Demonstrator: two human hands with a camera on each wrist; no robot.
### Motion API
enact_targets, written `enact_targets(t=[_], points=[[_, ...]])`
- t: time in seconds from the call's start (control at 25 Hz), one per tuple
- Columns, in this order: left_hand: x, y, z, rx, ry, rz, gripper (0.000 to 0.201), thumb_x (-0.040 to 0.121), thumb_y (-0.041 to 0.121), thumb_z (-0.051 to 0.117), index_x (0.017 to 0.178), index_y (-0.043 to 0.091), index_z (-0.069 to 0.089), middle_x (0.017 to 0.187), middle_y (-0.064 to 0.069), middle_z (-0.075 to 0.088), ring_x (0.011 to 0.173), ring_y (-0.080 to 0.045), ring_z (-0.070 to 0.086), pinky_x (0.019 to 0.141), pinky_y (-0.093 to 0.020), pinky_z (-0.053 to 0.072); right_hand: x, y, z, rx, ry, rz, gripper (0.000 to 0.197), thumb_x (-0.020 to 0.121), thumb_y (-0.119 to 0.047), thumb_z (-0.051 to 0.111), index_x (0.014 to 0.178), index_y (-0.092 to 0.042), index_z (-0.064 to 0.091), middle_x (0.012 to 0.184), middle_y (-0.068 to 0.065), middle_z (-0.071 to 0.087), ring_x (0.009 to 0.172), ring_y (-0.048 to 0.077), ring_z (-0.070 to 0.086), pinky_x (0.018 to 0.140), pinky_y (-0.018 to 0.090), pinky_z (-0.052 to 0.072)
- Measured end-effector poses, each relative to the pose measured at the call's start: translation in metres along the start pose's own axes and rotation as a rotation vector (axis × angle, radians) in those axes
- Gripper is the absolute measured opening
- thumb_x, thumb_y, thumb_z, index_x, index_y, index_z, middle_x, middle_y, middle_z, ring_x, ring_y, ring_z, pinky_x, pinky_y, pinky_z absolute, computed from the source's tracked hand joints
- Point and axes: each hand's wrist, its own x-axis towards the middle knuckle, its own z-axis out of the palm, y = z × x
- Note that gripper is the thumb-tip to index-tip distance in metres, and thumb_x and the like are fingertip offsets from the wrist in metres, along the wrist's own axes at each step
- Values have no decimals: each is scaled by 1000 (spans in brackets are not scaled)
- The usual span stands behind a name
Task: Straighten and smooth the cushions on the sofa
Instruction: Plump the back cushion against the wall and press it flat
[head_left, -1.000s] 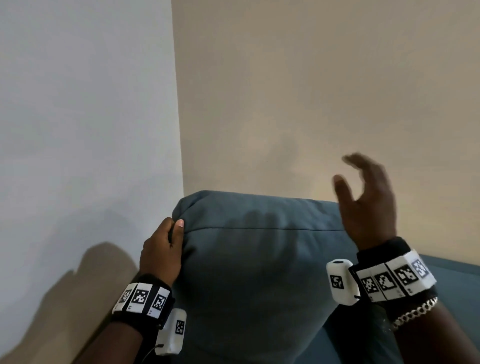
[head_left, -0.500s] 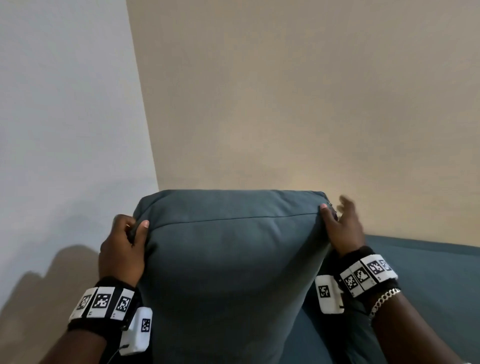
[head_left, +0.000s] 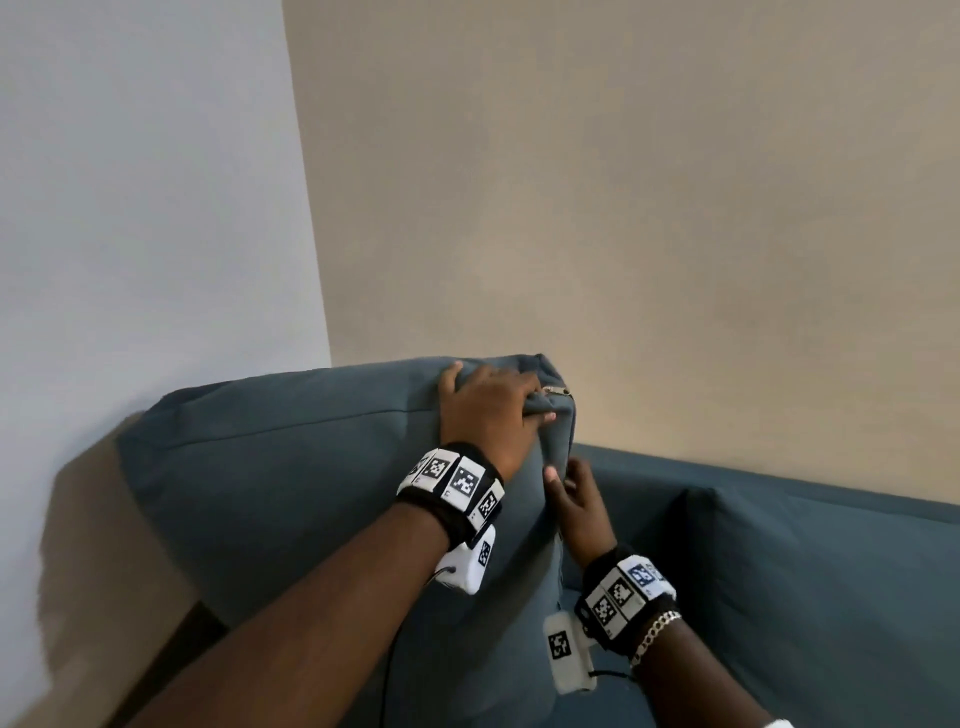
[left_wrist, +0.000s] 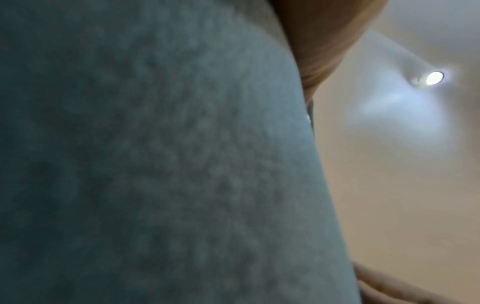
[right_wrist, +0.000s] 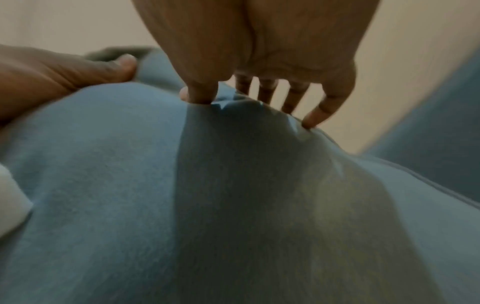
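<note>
From the head view I see the blue-grey cushion (head_left: 291, 499) standing upright at the left end of the sofa (head_left: 779, 499), in the corner where the white wall (head_left: 145, 208) meets the beige wall (head_left: 623, 208). My left hand (head_left: 488, 410) reaches across to the cushion's upper right corner; its grip is clenched on a bunch of fabric there, thumb at the front and fingers over the top, right beside the metal zipper pull (head_left: 555, 391). My right hand (head_left: 576, 506) sits lower on the cushion's right edge, thumb on the front face, the fingers going behind the edge. A 2nd cushion (head_left: 810, 587) rests against the sofa back to the right, apart from both hands. Each wrist carries a black band with square markers, and the right wrist also has a chain bracelet (head_left: 655, 635)

In the left wrist view, blurred cushion fabric (left_wrist: 155, 164) fills most of the picture, with a sliver of the left hand (left_wrist: 319, 41) at the top and a ceiling light (left_wrist: 434, 78) beyond

In the right wrist view, my right hand (right_wrist: 259, 51) presses its thumb and fingers (right_wrist: 315, 118) into the cushion (right_wrist: 130, 185), pinching the edge so the fabric puckers between them. The left hand (right_wrist: 52, 72) lies on the cushion at the upper left
</note>
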Motion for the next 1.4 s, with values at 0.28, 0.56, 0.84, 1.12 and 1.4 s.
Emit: enact_targets(t=[0.28, 0.56, 0.84, 1.12, 1.4], points=[[12, 47, -23, -194, 264, 104, 17, 86, 43, 75, 92, 32, 63, 79, 12, 67, 91, -18, 65, 87, -38, 26, -4, -35, -33, -152, 326, -107, 26, 99, -16, 68, 74, -17, 60, 67, -3, 59, 62, 9, 51, 63, 32, 45], [15, 15, -93, -568, 510, -30, 26, 80, 48, 74, 74, 35, 52, 63, 17, 56, 73, -17, 62, 79, -46, 51, -4, -133, -32, -284, 278, -402, 23, 94, -31, 73, 75, -27, 61, 76, -7, 64, 75, 13, 60, 65, 27, 48], [-74, -117, -22, -670, 269, -367, 18, 85, 17, 78, 84, 13, 61, 81, 1, 67, 79, -18, 62, 78, -39, 51, -29, -67, 38, -721, -46, -247, 18, 95, -47, 65, 91, -30, 68, 96, -11, 61, 97, 18, 58, 84, 39, 48], [-180, -283, 21, 101, -488, -785, 61, 90, 18, 44, 144, 43, 33, 123, -14, 58, 116, -45, 55, 99, -53, 49, -86, 73, 70, -1085, -634, 115, 48, 98, -44, 60, 144, -51, 46, 163, -25, 26, 152, 15, 24, 119, 55, 26], [-179, -240, 48, 444, -467, -480, 72, 90, 13, 60, 153, 22, 25, 162, -3, 18, 152, -30, 15, 117, -56, 28, -71, 94, -13, -1141, -209, 258, 76, 88, -62, 68, 152, -43, 33, 167, -9, 23, 155, 24, 21, 119, 59, 27]])
